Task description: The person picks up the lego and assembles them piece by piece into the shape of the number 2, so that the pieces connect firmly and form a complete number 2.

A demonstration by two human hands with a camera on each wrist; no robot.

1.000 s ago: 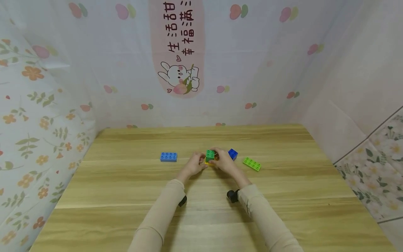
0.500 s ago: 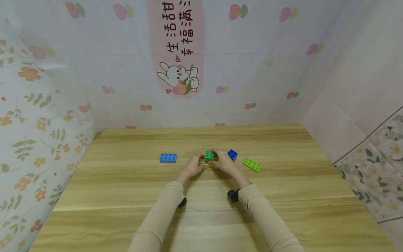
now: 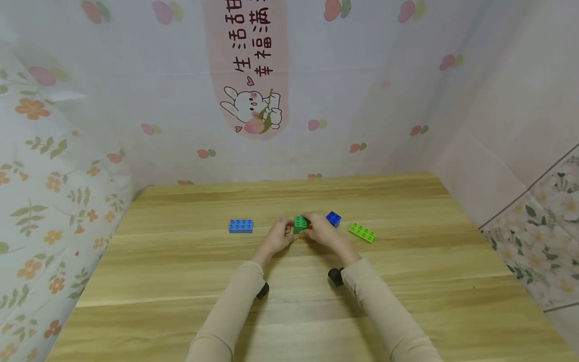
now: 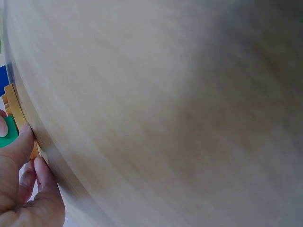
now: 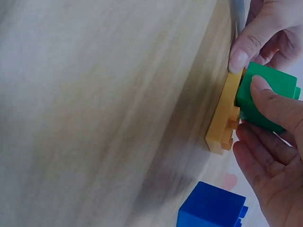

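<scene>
While your right hand (image 3: pixel 318 230) pinches the green brick (image 5: pixel 267 90) between thumb and fingers, your left hand (image 3: pixel 278 236) grips the near-left end of the yellow piece (image 5: pixel 225 111) beneath it, thumb on one side, fingers curled on the other. Location: middle of the wooden tabletop (image 3: pixel 181 281), green on the yellow's left portion, bare studs showing to the right. Whether the joint is fully seated, cannot tell.

Handling estimate: light, stiff plastic, hardly fragile; smooth walls may slide under dry fingertips. Take green by two opposite side walls, low down, leaving its studs free for a straight press. Take yellow by its long edges at the end; it looks low, so you have little wall to hold, and an off-centre push could rock it.

Outward: dark blue brick (image 5: pixel 211 205) just right of your right hand, lime piece (image 3: pixel 362 233) farther right, light blue brick (image 3: pixel 241 226) left of your left hand.
</scene>
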